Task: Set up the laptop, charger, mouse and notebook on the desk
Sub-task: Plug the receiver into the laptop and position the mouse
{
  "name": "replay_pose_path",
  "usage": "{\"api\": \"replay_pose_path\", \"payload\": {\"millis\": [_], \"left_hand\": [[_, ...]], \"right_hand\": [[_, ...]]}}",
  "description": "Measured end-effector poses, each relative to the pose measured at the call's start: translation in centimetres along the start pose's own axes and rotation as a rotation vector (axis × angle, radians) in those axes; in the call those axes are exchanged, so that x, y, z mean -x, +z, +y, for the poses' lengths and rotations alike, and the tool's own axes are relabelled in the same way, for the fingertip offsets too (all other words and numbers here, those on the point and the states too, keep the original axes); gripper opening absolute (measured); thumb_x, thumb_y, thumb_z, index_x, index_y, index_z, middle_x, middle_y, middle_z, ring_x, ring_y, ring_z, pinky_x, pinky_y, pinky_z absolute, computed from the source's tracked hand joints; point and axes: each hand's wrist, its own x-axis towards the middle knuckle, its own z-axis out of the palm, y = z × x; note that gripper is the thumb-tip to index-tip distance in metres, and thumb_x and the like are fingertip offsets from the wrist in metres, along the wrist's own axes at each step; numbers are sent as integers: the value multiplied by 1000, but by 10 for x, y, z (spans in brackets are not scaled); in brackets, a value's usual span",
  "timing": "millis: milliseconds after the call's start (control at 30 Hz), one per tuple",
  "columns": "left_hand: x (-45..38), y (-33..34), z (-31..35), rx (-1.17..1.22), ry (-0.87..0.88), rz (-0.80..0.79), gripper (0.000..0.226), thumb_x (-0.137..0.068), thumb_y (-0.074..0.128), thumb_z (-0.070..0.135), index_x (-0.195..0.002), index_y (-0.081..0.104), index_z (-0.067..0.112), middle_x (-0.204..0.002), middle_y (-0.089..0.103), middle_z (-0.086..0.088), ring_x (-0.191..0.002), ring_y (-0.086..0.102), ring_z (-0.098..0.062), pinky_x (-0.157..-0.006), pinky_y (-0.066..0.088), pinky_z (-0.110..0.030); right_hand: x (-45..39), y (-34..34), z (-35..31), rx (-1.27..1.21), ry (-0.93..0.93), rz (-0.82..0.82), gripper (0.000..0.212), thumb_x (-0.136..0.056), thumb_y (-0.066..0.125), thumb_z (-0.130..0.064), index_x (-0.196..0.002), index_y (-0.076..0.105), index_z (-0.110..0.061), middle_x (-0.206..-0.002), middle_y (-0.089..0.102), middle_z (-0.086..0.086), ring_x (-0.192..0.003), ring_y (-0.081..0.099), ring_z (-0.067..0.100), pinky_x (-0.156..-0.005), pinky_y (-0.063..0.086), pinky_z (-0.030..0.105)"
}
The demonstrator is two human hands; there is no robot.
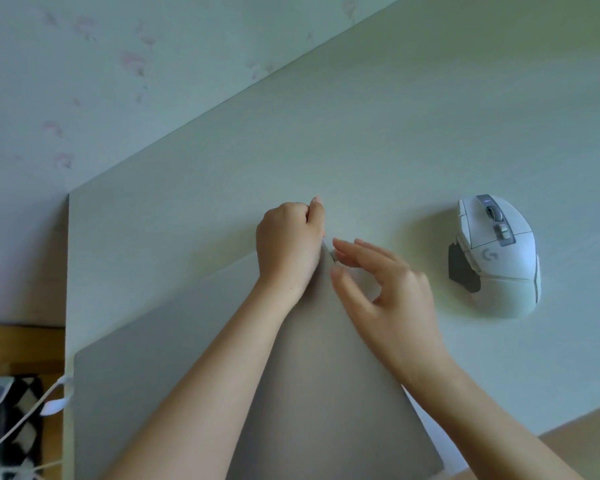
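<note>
A closed grey laptop (174, 358) lies flat on the pale desk (395, 133), its far corner pointing away from me. My left hand (288, 244) is curled over that corner, thumb up, and hides it. My right hand (385, 289) hovers just right of the corner with fingers spread; its fingertips touch a small grey piece (334, 255) at the laptop's edge. A white mouse (496, 254) with grey buttons sits on the desk to the right, apart from both hands. A white charger cable (54, 396) hangs at the desk's left edge. No notebook is in view.
A wall with faint pink flower print (84, 81) runs behind the desk. Left of the desk I see wooden floor (18, 348) and patterned fabric (11, 420). The desk's near right edge (568, 415) cuts across the lower right.
</note>
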Motion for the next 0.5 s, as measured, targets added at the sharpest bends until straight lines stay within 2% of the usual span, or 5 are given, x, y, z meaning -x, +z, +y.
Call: {"api": "replay_pose_path", "payload": {"millis": [133, 200, 300, 367, 500], "left_hand": [[13, 2, -12, 4, 206, 96, 33, -96, 48, 24, -72, 64, 8, -73, 65, -4, -78, 58, -26, -70, 44, -39], [29, -2, -26, -21, 341, 96, 19, -94, 50, 22, -92, 66, 13, -97, 67, -1, -96, 57, -22, -82, 47, -36], [59, -3, -51, -137, 425, -60, 45, -97, 34, 40, -138, 48, 27, -150, 40, 1, -139, 33, -17, -114, 24, -36], [73, -1, -57, -205, 394, -109, 54, -97, 23, 50, -148, 30, 33, -160, 18, 5, -147, 13, -13, -117, 10, -38], [77, 0, -54, -225, 368, -86, 57, -95, 21, 54, -149, 25, 36, -160, 14, 7, -148, 10, -14, -117, 12, -42]], "right_hand": [[23, 9, 18, 516, -262, -170, 58, -82, 50, -46, -135, 49, -21, -139, 52, 3, -142, 26, 24, -111, 27, 54], [32, 7, 24, 600, -307, -202, 58, -85, 48, -47, -136, 48, -20, -145, 45, 4, -143, 21, 24, -111, 23, 58], [33, -13, 29, 656, -340, -89, 49, -86, 51, -42, -128, 57, -17, -141, 50, 6, -142, 26, 24, -112, 20, 57], [27, -34, 30, 716, -311, 23, 41, -84, 56, -33, -120, 62, -15, -137, 53, 9, -140, 28, 26, -112, 19, 57], [8, -68, 34, 835, -149, 133, 41, -78, 67, -16, -117, 59, -11, -141, 46, 13, -140, 26, 37, -108, 17, 65]]}}
